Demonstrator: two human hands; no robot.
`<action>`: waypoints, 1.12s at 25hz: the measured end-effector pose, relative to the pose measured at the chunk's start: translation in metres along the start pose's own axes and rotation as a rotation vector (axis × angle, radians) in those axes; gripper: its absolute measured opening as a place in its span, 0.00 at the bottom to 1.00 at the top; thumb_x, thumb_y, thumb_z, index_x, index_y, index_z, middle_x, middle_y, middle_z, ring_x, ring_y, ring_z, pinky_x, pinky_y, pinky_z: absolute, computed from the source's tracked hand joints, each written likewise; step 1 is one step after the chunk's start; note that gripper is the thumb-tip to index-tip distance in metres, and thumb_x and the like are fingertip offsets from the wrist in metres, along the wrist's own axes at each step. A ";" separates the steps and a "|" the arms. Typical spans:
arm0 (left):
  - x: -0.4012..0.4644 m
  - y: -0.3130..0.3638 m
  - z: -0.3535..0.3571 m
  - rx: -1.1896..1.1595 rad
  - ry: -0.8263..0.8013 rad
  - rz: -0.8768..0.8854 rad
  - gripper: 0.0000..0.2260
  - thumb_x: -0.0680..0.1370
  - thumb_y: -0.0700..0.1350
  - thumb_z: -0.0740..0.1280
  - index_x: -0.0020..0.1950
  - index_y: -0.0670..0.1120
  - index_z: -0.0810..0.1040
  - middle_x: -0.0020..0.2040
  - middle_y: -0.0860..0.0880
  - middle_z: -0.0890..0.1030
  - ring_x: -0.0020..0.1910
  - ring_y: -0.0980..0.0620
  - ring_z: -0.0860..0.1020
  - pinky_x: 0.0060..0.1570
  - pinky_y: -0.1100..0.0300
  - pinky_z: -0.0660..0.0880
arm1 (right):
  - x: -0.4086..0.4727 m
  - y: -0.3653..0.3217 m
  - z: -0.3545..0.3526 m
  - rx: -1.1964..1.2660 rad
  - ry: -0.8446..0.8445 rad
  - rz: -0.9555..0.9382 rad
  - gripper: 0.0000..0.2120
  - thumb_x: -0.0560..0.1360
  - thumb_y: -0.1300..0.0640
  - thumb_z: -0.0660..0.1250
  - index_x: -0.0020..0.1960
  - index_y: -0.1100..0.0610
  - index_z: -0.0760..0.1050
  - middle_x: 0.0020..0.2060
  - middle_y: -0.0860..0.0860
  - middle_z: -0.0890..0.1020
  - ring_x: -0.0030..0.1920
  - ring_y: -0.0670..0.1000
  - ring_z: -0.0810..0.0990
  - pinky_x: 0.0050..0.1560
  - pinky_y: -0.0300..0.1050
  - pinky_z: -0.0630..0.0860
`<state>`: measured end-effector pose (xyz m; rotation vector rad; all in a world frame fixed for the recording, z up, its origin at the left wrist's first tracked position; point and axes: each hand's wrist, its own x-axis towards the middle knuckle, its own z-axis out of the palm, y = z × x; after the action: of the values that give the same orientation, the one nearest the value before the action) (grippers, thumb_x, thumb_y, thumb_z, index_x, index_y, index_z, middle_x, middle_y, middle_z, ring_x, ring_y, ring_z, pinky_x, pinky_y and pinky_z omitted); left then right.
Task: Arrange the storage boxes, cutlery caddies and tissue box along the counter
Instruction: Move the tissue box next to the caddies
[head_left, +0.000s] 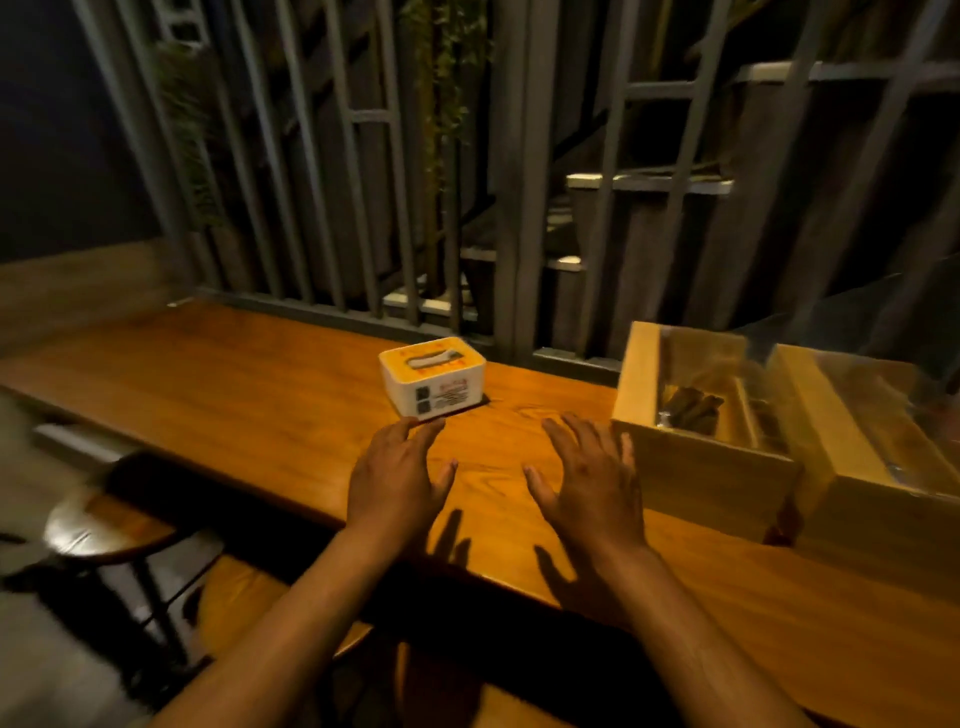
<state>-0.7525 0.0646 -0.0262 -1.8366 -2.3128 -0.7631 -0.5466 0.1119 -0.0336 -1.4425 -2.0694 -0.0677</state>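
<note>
A white tissue box (434, 382) with an orange top and a printed label stands on the wooden counter (234, 384), near the railing. My left hand (397, 475) hovers open just in front of it, fingertips close to its near corner, holding nothing. My right hand (589, 473) is spread open over the counter, a little left of a wooden storage box (691, 457) with a clear lid and dark items inside. A second wooden storage box (878, 467) sits against the first one, further right.
A grey metal railing (363, 208) runs along the counter's far edge. A round wooden stool (104, 525) stands below the counter at the left. Another stool seat (244, 597) sits under my left forearm. Bare counter stretches left of the tissue box.
</note>
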 end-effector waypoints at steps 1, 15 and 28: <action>0.001 -0.009 -0.004 0.017 -0.001 -0.022 0.26 0.78 0.59 0.64 0.75 0.57 0.66 0.74 0.49 0.69 0.73 0.47 0.67 0.63 0.50 0.71 | 0.002 -0.009 0.005 0.007 -0.018 -0.004 0.27 0.74 0.40 0.65 0.71 0.47 0.70 0.70 0.52 0.73 0.71 0.57 0.68 0.71 0.65 0.60; 0.164 -0.165 0.021 0.024 -0.096 0.110 0.27 0.79 0.54 0.66 0.76 0.56 0.63 0.75 0.47 0.69 0.73 0.46 0.67 0.65 0.50 0.71 | 0.132 -0.156 0.161 0.028 -0.138 0.143 0.31 0.74 0.41 0.69 0.74 0.47 0.64 0.74 0.51 0.67 0.74 0.56 0.63 0.71 0.57 0.65; 0.235 -0.156 0.084 -0.382 -0.306 0.115 0.21 0.83 0.48 0.59 0.76 0.56 0.65 0.75 0.49 0.69 0.71 0.45 0.70 0.65 0.49 0.73 | 0.149 -0.160 0.191 -0.140 -0.108 0.258 0.22 0.81 0.47 0.61 0.74 0.46 0.65 0.75 0.50 0.68 0.75 0.58 0.62 0.73 0.56 0.60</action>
<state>-0.9432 0.2857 -0.0628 -2.3755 -2.3301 -1.0304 -0.8036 0.2420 -0.0675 -1.8239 -1.9775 -0.0312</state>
